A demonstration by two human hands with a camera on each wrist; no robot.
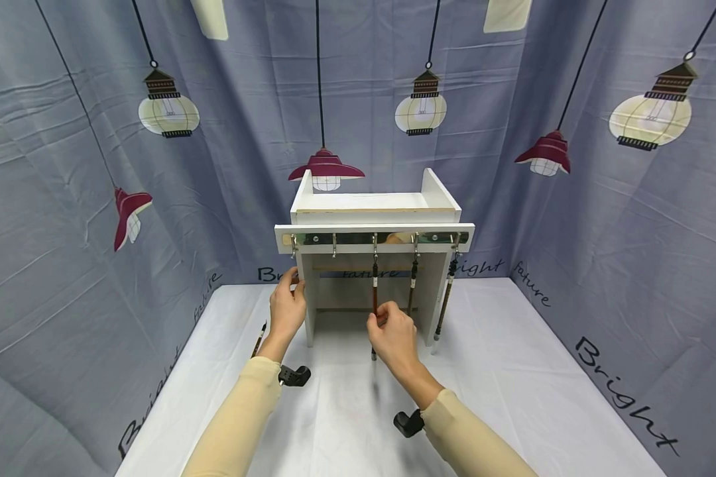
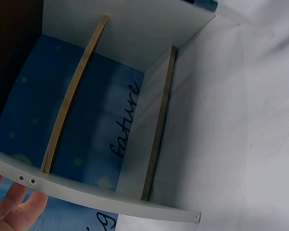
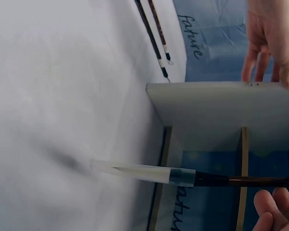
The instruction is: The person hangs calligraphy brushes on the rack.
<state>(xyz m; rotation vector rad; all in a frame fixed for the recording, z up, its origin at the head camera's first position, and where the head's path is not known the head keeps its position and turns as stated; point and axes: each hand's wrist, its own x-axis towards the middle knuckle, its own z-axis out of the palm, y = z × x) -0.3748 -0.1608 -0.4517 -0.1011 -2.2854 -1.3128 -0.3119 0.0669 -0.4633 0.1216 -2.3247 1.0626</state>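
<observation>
A white wooden shelf (image 1: 376, 217) stands on the table, with a metal hook rail across its front. Three writing brushes hang from its hooks: a middle brush (image 1: 374, 281), a second brush (image 1: 414, 281) and an outer right brush (image 1: 447, 298). My right hand (image 1: 394, 334) pinches the middle brush by its handle, between thumb and fingers. Below them, the brush (image 3: 212, 180) shows a clear cap over its pale tip. My left hand (image 1: 288, 306) rests its fingertips against the outer side of the shelf's left panel (image 2: 86, 191), holding nothing.
Two more brushes, a dark one (image 3: 151, 38) and a brown one (image 3: 158, 26), lie on the white table (image 1: 513, 371) left of the shelf. Two hooks at the rail's left, one a bare hook (image 1: 334, 245), carry no brush. A patterned blue-grey curtain (image 1: 244, 132) surrounds the table.
</observation>
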